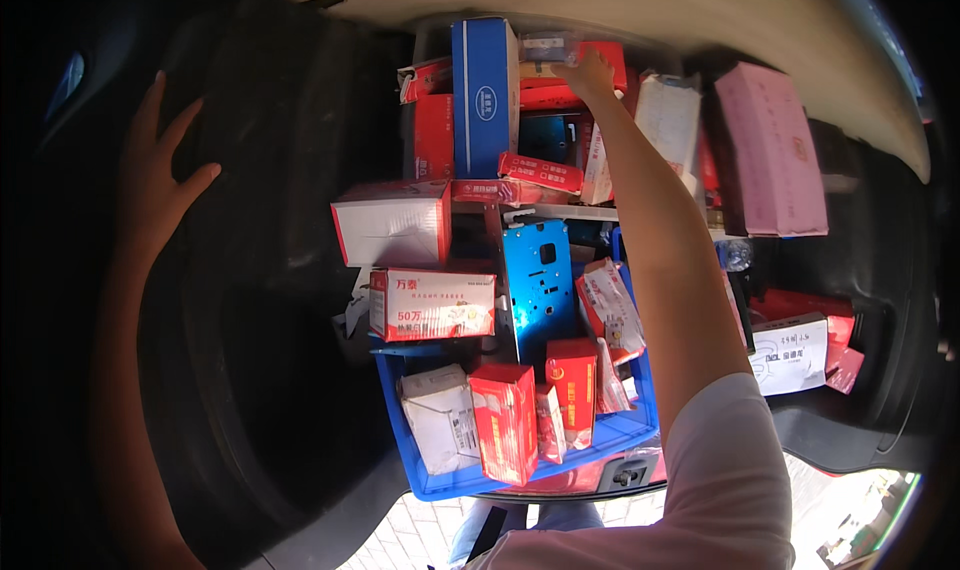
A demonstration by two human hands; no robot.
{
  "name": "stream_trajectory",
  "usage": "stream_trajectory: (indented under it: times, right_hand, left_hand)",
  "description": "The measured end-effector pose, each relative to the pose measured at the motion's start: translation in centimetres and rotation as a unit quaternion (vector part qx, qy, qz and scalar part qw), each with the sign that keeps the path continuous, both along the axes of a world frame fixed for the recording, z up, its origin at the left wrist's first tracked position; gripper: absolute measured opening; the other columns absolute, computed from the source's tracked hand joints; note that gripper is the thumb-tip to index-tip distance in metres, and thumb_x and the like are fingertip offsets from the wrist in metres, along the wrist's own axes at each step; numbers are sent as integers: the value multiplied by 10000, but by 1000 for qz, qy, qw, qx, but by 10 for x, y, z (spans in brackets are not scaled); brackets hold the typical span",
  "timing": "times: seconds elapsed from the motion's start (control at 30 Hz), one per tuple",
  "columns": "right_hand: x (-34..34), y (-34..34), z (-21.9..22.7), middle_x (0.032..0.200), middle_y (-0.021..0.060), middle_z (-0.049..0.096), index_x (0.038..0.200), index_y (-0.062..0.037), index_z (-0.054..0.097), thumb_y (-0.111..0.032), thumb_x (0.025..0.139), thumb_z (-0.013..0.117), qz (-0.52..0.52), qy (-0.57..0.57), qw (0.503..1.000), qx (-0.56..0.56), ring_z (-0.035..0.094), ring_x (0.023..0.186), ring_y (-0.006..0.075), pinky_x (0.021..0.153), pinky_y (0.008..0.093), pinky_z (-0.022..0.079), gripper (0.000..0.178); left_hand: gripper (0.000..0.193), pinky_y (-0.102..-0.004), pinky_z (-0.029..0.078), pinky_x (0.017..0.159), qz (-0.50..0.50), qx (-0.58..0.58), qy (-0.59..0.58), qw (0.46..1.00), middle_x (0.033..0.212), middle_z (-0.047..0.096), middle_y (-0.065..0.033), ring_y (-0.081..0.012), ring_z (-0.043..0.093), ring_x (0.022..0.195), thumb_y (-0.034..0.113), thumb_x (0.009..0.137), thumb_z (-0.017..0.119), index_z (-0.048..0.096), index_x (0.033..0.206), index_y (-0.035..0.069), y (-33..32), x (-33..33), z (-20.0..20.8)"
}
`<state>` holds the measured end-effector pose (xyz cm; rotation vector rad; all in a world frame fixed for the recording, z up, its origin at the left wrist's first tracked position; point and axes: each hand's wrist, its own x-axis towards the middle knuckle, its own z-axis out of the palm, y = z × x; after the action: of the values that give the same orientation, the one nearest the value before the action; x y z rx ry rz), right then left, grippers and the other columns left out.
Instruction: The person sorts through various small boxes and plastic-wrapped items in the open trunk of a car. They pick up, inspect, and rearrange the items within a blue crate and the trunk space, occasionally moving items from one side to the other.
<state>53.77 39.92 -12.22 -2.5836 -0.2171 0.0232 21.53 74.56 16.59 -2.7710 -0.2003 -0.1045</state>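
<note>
My right hand (592,76) reaches to the far end of the cargo space, its fingers bent over the packages there. A red box (604,58) lies against it, and a clear-wrapped package (548,48) is just left of its fingertips. What the fingers grip is hidden. On the left, my left hand (160,170) is spread open beside the dark side trim (250,170), holding nothing. A tall blue box (486,100) stands left of my right hand, and a worn white carton (668,120) stands to its right.
Nearer me, a blue plastic crate (428,482) holds red and white boxes and a blue metal plate (540,280). White-and-red cartons (432,305) are stacked by its far left corner. A pink box (775,155) and a white box (792,355) lie on the right.
</note>
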Motion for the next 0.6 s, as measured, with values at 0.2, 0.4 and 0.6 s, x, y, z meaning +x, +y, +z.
stream_trajectory:
  times: [0.2, 0.4, 0.6]
  right_hand:
    - [1, 65, -7, 1225, 118, 501, 1159, -46, 505, -473, 580, 754, -35, 50, 996, -67, 437, 1160, 287, 917, 387, 398, 761]
    - [-29, 51, -21, 1043, 141, 620, 1070, -58, 595, -489, 623, 713, 54, -175, 976, -122, 611, 944, 315, 804, 398, 486, 632]
    - [-37, -26, 18, 1050, 145, 614, 1176, -59, 495, -294, 633, 777, -96, 95, 978, 156, 620, 918, 302, 814, 405, 499, 655]
  left_hand:
    - [623, -486, 284, 1058, -50, 92, 29, 994, 1468, 188, -59, -296, 235, 1330, 366, 764, 662, 427, 1311, 184, 22, -23, 22]
    - [610, -479, 294, 1055, -48, 79, 35, 995, 1462, 207, -71, -298, 246, 1327, 373, 782, 633, 418, 1320, 180, 35, -16, 17]
    - [572, -465, 301, 1054, -46, 107, 16, 993, 1461, 209, -75, -295, 256, 1323, 344, 803, 623, 419, 1318, 198, 38, -6, 4]
